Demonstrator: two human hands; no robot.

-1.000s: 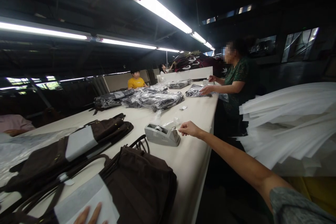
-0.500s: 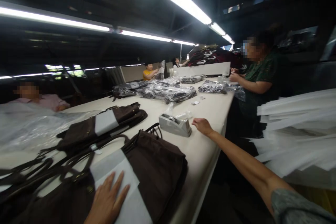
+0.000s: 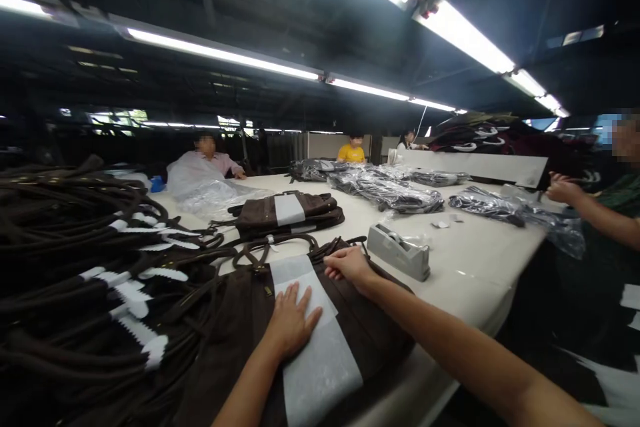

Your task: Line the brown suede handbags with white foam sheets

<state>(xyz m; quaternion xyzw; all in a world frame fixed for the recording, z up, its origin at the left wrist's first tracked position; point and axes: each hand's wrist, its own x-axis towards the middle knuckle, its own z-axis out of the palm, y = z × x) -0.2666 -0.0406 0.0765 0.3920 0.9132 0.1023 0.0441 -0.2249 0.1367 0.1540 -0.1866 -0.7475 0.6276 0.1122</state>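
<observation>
My left hand (image 3: 291, 323) lies flat with spread fingers on a white paper band (image 3: 320, 367) wrapped across a dark brown bag (image 3: 233, 327). My right hand (image 3: 350, 267) is over the bag's right part, near the band's upper end, its fingers pinched together; what they hold, if anything, is too small to make out. Just beyond it, a grey tape dispenser (image 3: 399, 251) stands on the pale table (image 3: 475, 280). Behind the bag lie more brown bags (image 3: 260, 215) with a white band (image 3: 289, 209) around them.
Brown bags with white-wrapped handles (image 3: 65, 267) are heaped at the left. Plastic-wrapped bags (image 3: 390, 188) lie farther back. One person (image 3: 207, 147) sits behind clear plastic (image 3: 195, 180); another's hands (image 3: 563, 188) are at the right edge. More people are in the background.
The view has turned left, bringing the heaped bags into sight. My right hand has moved from beside the tape dispenser to above the banded bag. My left hand stays on the band.
</observation>
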